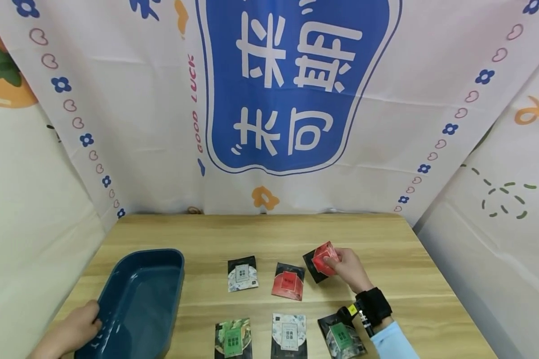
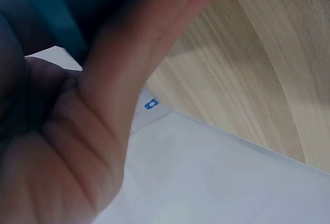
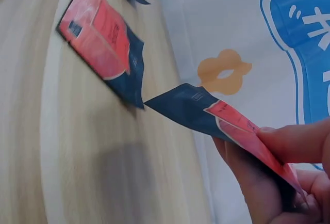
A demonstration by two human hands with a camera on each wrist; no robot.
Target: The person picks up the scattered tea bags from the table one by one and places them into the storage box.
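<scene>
My left hand (image 1: 78, 326) grips the left rim of a dark teal tray (image 1: 145, 299) at the table's left side; in the left wrist view the thumb and fingers close around the tray's wall (image 2: 56, 20). On the right, my right hand (image 1: 350, 269) pinches a red and black sachet (image 1: 325, 259) between thumb and fingers. The right wrist view shows this held sachet (image 3: 237, 131) tilted above the table. Beside it a second red and black sachet (image 1: 289, 282) lies flat. A white and black sachet (image 1: 242, 273) lies further left.
Along the near side lie a green and black sachet (image 1: 233, 339), a white and black sachet (image 1: 289, 336) and another green-labelled sachet (image 1: 341, 336), partly covered by the right wrist's camera strap. A printed cloth (image 1: 161, 164) hangs behind the wooden table (image 1: 215, 234).
</scene>
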